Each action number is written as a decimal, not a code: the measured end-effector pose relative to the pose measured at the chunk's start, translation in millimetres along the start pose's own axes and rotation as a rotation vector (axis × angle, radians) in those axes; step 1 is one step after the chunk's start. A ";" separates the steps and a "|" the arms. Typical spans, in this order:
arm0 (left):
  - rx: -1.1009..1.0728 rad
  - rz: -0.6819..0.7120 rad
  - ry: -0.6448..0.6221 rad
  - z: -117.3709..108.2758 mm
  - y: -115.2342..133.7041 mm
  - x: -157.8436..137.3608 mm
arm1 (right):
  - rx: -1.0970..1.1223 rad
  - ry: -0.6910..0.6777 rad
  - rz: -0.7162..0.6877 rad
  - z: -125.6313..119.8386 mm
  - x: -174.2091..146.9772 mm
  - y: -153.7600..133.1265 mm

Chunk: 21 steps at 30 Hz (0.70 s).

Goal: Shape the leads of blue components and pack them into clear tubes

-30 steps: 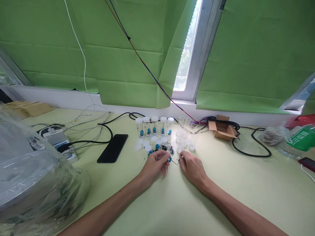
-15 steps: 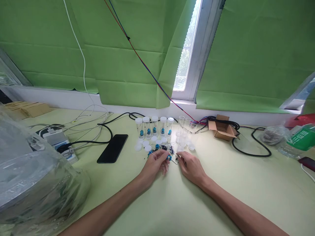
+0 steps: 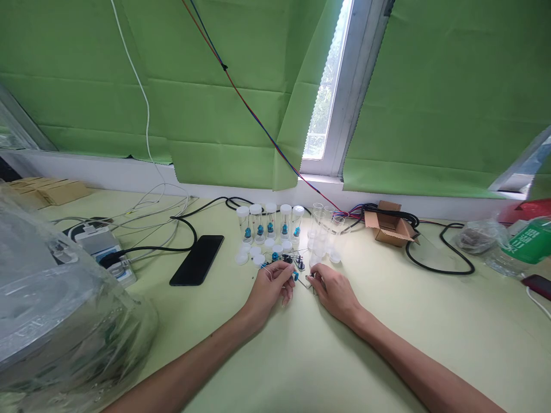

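Observation:
My left hand (image 3: 272, 287) is closed, with thumb and forefinger pinching a small blue part (image 3: 295, 276) from which a thin metal rod slants down to the right. Just across from it, my right hand (image 3: 333, 291) pinches a small dark piece (image 3: 311, 276), largely hidden by the fingertips. Small blue and black parts (image 3: 287, 260) lie loose beyond the hands. White round caps (image 3: 241, 258) are scattered beside them. Behind stand several capped clear tubes (image 3: 271, 221) with blue parts inside, and to their right several uncapped clear tubes (image 3: 318, 229).
A black phone (image 3: 197, 260) lies left of the hands, near a power strip (image 3: 112, 264) and tangled cables. Plastic-wrapped bulk (image 3: 73, 310) fills the left front. At the back right are a small open cardboard box (image 3: 390, 226), a black cable (image 3: 443, 272) and a green-labelled bottle (image 3: 523, 244).
My right hand has shifted slightly, and its small dark piece sits closer in to the fingertips. My left hand has drawn back a touch to the left. The tubes and caps stay put.

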<state>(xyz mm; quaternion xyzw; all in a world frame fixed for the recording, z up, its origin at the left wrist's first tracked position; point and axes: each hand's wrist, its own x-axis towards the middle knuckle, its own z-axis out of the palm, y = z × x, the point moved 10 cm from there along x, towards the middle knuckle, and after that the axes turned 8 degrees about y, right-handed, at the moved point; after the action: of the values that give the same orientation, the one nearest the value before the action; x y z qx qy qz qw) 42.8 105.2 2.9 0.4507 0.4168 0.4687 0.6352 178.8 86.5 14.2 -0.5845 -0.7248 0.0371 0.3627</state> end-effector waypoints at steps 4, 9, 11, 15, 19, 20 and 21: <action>0.016 0.003 0.038 -4.2 -0.7 0.9 | 0.005 0.032 -0.016 -5.0 -0.4 -6.2; 0.026 -0.001 0.064 -5.8 -1.1 -0.1 | 0.098 0.097 -0.117 -16.1 -4.7 -24.1; 0.021 -0.012 0.072 -6.2 -2.3 -0.5 | 0.146 0.113 -0.168 -18.7 -8.9 -32.9; -0.005 -0.029 0.073 -5.7 -3.8 -1.6 | 0.211 0.158 -0.223 -21.3 -17.6 -44.6; -0.027 -0.061 0.092 -6.0 -4.8 -3.4 | 0.255 0.195 -0.239 -21.4 -22.2 -48.8; -0.030 -0.068 0.096 -5.9 -5.0 -4.0 | 0.262 0.190 -0.244 -20.5 -22.7 -49.6; -0.033 -0.074 0.100 -5.7 -5.1 -4.4 | 0.268 0.183 -0.249 -19.5 -22.9 -50.4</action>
<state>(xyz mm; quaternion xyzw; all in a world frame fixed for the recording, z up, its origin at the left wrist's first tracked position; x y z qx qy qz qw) 37.5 101.1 -3.0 0.4005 0.4567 0.4735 0.6378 149.8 43.4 41.5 -0.4377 -0.7442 0.0349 0.5033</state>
